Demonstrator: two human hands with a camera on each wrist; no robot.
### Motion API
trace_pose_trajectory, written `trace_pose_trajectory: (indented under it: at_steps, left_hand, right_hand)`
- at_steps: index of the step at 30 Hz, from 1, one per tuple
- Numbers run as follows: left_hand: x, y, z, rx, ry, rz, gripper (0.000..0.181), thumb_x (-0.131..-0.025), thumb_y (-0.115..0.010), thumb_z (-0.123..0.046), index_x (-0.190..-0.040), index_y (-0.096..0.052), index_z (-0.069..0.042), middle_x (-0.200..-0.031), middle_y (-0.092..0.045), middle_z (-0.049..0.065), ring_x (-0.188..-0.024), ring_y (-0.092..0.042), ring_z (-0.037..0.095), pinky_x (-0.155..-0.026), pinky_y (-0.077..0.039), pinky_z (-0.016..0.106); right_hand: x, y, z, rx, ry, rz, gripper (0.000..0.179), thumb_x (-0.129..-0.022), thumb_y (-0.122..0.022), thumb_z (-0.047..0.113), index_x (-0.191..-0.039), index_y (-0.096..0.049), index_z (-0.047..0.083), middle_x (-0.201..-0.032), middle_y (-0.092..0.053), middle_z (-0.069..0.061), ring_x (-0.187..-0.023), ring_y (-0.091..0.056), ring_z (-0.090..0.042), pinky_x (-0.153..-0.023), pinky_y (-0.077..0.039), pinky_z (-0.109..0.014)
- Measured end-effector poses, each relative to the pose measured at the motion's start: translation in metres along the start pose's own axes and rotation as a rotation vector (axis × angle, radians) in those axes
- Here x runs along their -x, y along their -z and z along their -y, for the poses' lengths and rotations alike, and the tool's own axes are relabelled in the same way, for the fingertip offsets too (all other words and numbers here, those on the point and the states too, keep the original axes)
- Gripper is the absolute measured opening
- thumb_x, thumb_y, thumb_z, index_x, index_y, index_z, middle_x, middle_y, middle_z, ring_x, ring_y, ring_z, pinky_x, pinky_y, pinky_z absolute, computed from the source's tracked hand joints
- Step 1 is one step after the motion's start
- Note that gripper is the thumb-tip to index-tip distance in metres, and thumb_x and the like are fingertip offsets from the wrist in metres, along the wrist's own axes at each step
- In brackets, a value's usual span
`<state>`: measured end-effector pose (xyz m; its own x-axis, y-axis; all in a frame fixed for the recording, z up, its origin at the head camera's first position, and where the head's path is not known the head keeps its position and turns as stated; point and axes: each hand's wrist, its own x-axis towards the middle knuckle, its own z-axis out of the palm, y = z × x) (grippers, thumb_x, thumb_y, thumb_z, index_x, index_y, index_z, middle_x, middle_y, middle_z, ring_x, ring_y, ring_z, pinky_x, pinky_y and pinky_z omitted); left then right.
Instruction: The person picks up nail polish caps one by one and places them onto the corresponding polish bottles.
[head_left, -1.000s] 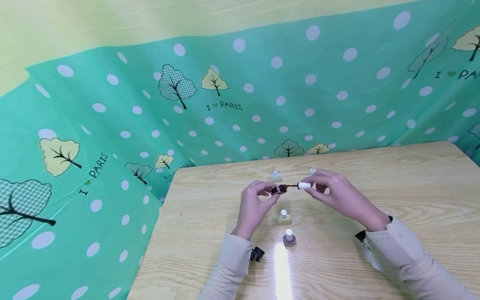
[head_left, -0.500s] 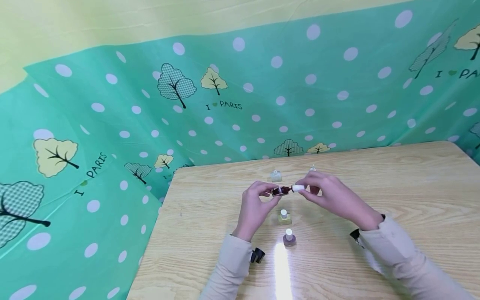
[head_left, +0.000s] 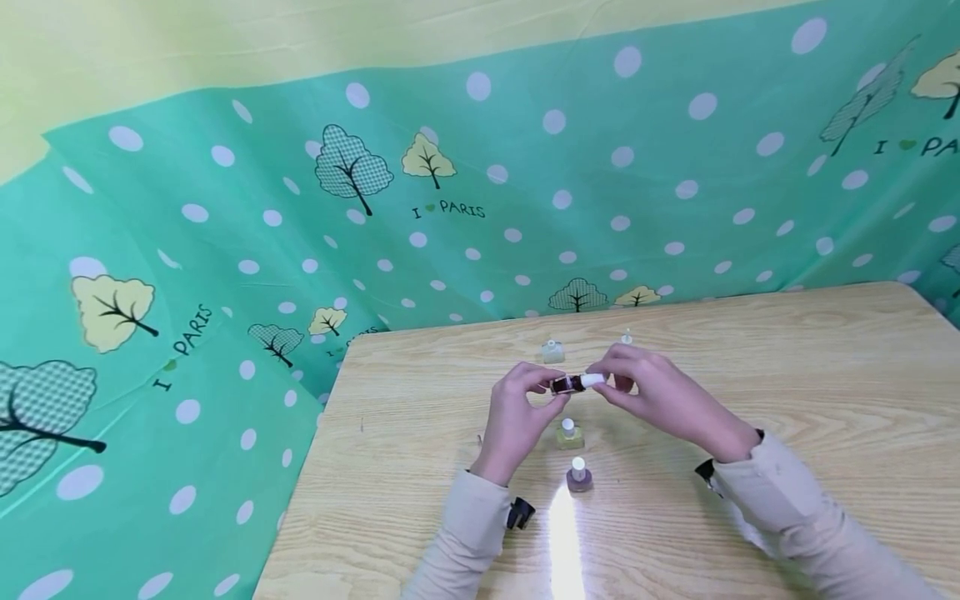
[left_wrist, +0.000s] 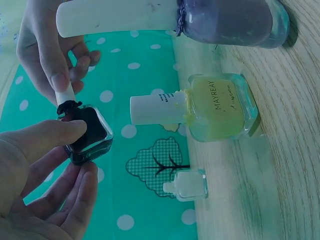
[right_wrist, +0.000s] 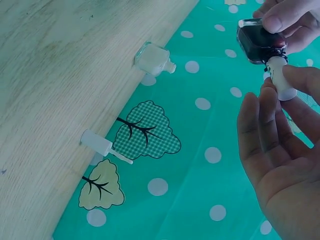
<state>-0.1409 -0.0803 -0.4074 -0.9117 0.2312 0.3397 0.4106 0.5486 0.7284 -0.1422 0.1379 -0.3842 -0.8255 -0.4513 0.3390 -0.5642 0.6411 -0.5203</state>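
My left hand holds a dark red nail polish bottle between thumb and fingers, above the table. The bottle is tipped sideways in the head view, its neck toward the right. My right hand pinches the white cap, which sits at the bottle's neck; dried polish rings the joint and no brush shows. Below the hands stand a yellow nail polish bottle and a greyish purple one, both with white caps on. Behind them is an uncapped whitish bottle.
A white brush cap stands on its top at the back of the wooden table, its brush pointing up. The green dotted curtain hangs along the table's back and left edges.
My right hand has moved left, bringing the brush into the dark red bottle until the cap meets the neck. My left hand has shifted slightly right with the bottle.
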Motion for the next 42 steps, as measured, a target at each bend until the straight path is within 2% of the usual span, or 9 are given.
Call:
trace_pose_trajectory:
  at_steps: [7,12,16,20,23,27,29,35,42]
  left_hand:
    - [0.001,0.000,-0.002,-0.014,-0.007,-0.006,0.025,-0.081,-0.082,-0.013,-0.106,-0.076,-0.011,-0.100,-0.069,0.002,-0.091,-0.068,0.025,-0.083,-0.056,0.024]
    - [0.002,0.001,-0.005,-0.025,-0.018,-0.001,0.026,-0.080,-0.083,-0.014,-0.106,-0.076,-0.013,-0.101,-0.069,0.000,-0.091,-0.068,0.022,-0.081,-0.055,0.020]
    - [0.003,-0.001,-0.006,-0.037,-0.043,-0.006,0.026,-0.079,-0.083,-0.014,-0.105,-0.077,-0.014,-0.101,-0.069,-0.002,-0.089,-0.066,0.016,-0.079,-0.054,0.019]
    - [0.004,-0.002,-0.006,-0.041,-0.049,-0.001,0.026,-0.079,-0.083,-0.015,-0.104,-0.077,-0.014,-0.100,-0.070,-0.002,-0.089,-0.065,0.015,-0.078,-0.053,0.018]
    - [0.004,-0.002,-0.006,-0.035,-0.033,0.000,0.025,-0.080,-0.083,-0.015,-0.104,-0.077,-0.014,-0.101,-0.070,-0.002,-0.089,-0.067,0.017,-0.079,-0.054,0.019]
    - [0.005,-0.002,-0.005,-0.025,-0.010,0.000,0.025,-0.080,-0.083,-0.016,-0.104,-0.077,-0.014,-0.100,-0.070,-0.002,-0.088,-0.068,0.017,-0.079,-0.055,0.019]
    - [0.006,-0.002,-0.004,-0.024,0.003,0.002,0.025,-0.080,-0.083,-0.016,-0.104,-0.077,-0.014,-0.100,-0.070,-0.002,-0.088,-0.068,0.017,-0.080,-0.055,0.019]
    - [0.006,-0.002,-0.003,-0.032,0.016,0.002,0.025,-0.080,-0.084,-0.017,-0.104,-0.077,-0.015,-0.100,-0.070,-0.003,-0.088,-0.067,0.016,-0.079,-0.054,0.020]
    - [0.006,-0.001,-0.002,-0.024,0.012,-0.003,0.025,-0.080,-0.083,-0.017,-0.104,-0.077,-0.015,-0.100,-0.070,-0.003,-0.088,-0.067,0.016,-0.079,-0.055,0.020]
  right_hand:
    - [0.000,0.001,0.000,0.029,-0.006,0.022,0.015,-0.098,-0.063,0.019,-0.104,-0.073,0.009,-0.091,-0.063,0.005,-0.072,-0.052,-0.003,-0.063,-0.051,-0.024]
    - [0.000,0.000,0.000,0.014,-0.064,0.056,0.024,-0.103,-0.054,0.027,-0.086,-0.069,0.018,-0.078,-0.058,0.010,-0.066,-0.048,-0.005,-0.061,-0.045,-0.026]
    - [0.000,0.000,-0.001,-0.008,-0.131,0.090,0.037,-0.106,-0.046,0.031,-0.076,-0.063,0.020,-0.070,-0.056,0.011,-0.062,-0.046,-0.006,-0.061,-0.044,-0.027]
    - [0.001,-0.001,-0.002,-0.017,-0.166,0.102,0.041,-0.107,-0.043,0.034,-0.077,-0.066,0.018,-0.069,-0.058,0.009,-0.063,-0.050,-0.007,-0.064,-0.046,-0.030]
    - [0.002,-0.002,-0.003,-0.020,-0.163,0.083,0.036,-0.106,-0.045,0.037,-0.092,-0.070,0.015,-0.079,-0.063,0.008,-0.072,-0.055,-0.007,-0.069,-0.050,-0.031]
    - [0.007,-0.001,-0.002,-0.042,-0.122,0.051,0.029,-0.101,-0.056,0.036,-0.115,-0.065,0.012,-0.099,-0.066,0.003,-0.084,-0.059,-0.007,-0.070,-0.054,-0.031]
    - [0.009,0.001,-0.002,-0.055,-0.081,0.043,0.028,-0.099,-0.062,0.030,-0.119,-0.062,0.011,-0.105,-0.065,0.001,-0.085,-0.060,-0.007,-0.069,-0.055,-0.029]
    - [0.012,0.000,-0.004,-0.053,0.025,0.029,0.029,-0.092,-0.071,0.011,-0.120,-0.061,0.011,-0.112,-0.063,0.001,-0.088,-0.062,-0.006,-0.074,-0.058,-0.026]
    - [0.012,-0.001,-0.005,-0.037,0.082,0.013,0.029,-0.090,-0.071,0.004,-0.118,-0.063,0.007,-0.113,-0.064,-0.001,-0.086,-0.063,-0.006,-0.073,-0.058,-0.024]
